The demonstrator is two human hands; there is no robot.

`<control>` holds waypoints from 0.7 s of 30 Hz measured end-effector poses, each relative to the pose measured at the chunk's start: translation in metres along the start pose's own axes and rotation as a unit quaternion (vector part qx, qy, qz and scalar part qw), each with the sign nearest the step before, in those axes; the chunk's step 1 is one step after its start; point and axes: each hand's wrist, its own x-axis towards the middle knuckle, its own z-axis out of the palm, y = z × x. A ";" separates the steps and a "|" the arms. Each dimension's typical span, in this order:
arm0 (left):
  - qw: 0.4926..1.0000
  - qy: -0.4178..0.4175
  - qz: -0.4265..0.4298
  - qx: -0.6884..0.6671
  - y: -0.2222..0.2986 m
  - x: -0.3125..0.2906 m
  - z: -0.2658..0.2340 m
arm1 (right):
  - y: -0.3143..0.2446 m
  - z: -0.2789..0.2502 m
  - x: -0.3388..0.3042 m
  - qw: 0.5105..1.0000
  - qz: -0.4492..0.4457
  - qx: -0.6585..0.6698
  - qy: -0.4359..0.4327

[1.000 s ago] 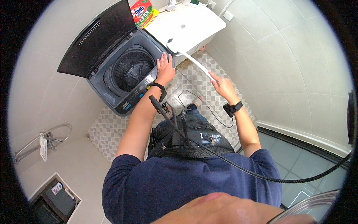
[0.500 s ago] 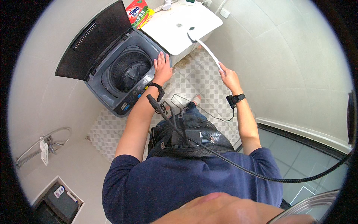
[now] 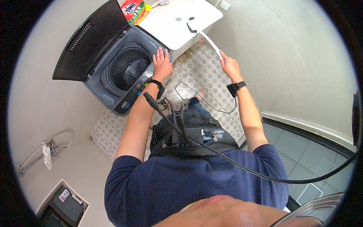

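Note:
A grey top-loading washing machine [image 3: 113,94] stands at the upper left with its dark lid [image 3: 90,41] raised and the drum [image 3: 126,70] exposed. My left hand [image 3: 162,64] lies flat on the machine's right front corner, fingers spread, holding nothing. My right hand [image 3: 228,65] grips the end of a long white brush [image 3: 207,38]. The brush's dark head [image 3: 191,26] rests on the white top of a cabinet [image 3: 166,26] beyond the machine.
A red and green detergent bag [image 3: 133,11] leans behind the machine. The floor [image 3: 204,79] has small checkered tiles, with a thin black cable [image 3: 196,96] lying on it. Tiled walls close in left and right. A metal hose fitting [image 3: 47,151] hangs at the left wall.
My right hand has swung the white brush up and away, from near the machine's corner onto the white cabinet top. My left hand stays on the machine.

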 end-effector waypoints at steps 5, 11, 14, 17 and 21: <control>1.000 -0.007 -0.001 0.008 -0.001 0.002 0.001 | -0.027 0.011 -0.004 0.999 -0.012 0.039 -0.019; 1.000 -0.012 -0.001 -0.009 -0.003 0.000 0.001 | -0.046 0.000 -0.067 0.990 -0.068 0.106 -0.057; 1.000 -0.009 -0.004 -0.007 -0.001 0.000 0.000 | -0.022 -0.002 -0.055 0.998 -0.019 0.060 -0.031; 1.000 -0.010 -0.007 0.007 0.001 -0.001 -0.001 | 0.005 0.005 -0.022 0.999 0.033 0.030 0.004; 1.000 -0.002 -0.001 0.009 0.001 0.000 -0.003 | 0.009 0.014 0.029 0.999 0.023 0.022 0.029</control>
